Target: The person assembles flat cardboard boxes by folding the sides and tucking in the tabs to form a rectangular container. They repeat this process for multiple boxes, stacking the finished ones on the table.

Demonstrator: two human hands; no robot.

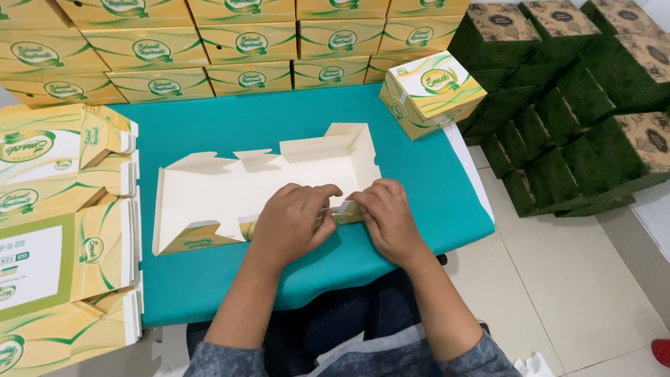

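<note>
Right now both hands, left hand (pixel 292 218) & right hand (pixel 387 216), pinch the near flap of the flat carton (pixel 258 190), its long axis running left-right w/ most of it beyond my fingers.

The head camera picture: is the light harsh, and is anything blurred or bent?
Head view: the light is soft and even, with only faint shadows under the left hand and right hand on the flat cream carton blank; no strong glare on the teal table; hands and blank look sharp; the stacked yellow boxes bow slightly near the top edge, as through a wide lens.
</note>
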